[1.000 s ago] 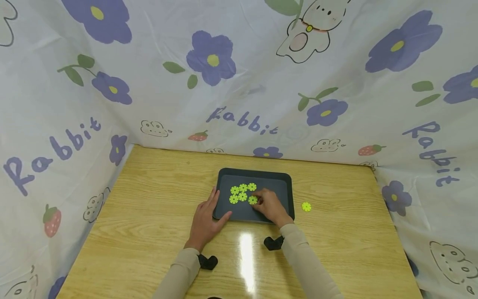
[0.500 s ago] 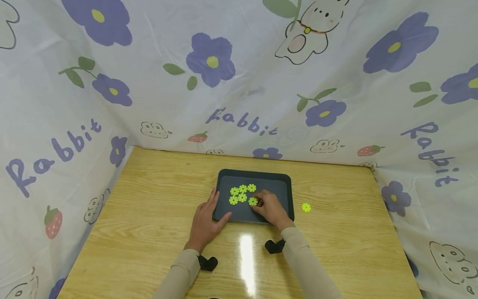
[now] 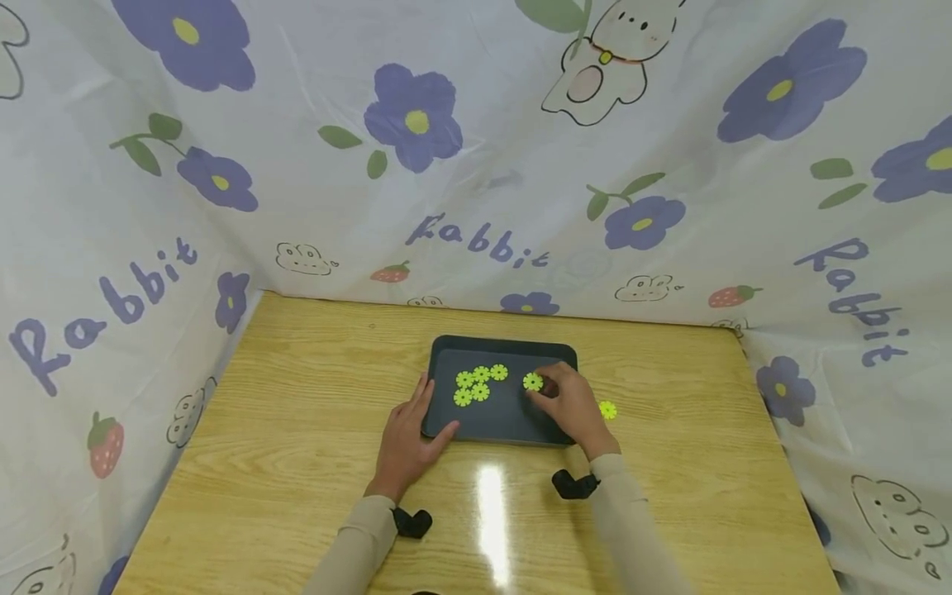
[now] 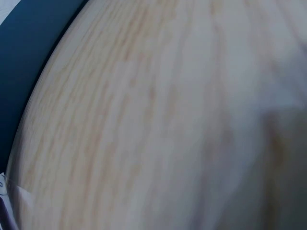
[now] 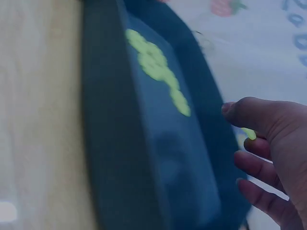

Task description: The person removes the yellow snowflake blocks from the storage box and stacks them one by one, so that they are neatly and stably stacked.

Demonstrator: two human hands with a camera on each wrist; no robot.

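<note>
Several yellow-green notched plastic discs (image 3: 480, 392) lie grouped on the left half of a dark shallow tray (image 3: 491, 423). My right hand (image 3: 576, 406) pinches one more such disc (image 3: 532, 381) between thumb and fingertips, over the tray's right half. In the right wrist view this held disc (image 5: 249, 133) shows only as a thin edge between the fingers. My left hand (image 3: 407, 438) rests at the tray's front left corner, fingers extended along the left side and thumb at the front rim. The left wrist view shows part of the tray (image 4: 29, 57) but no clear view of that hand.
Another yellow-green disc (image 3: 608, 410) lies on the wooden table (image 3: 684, 446) just right of the tray, close beside my right hand. A printed cloth (image 3: 476, 182) stands round the back and sides of the table.
My right hand has moved right and slightly toward the back, carrying its disc away from the group. The left hand and tray stay nearly in place.
</note>
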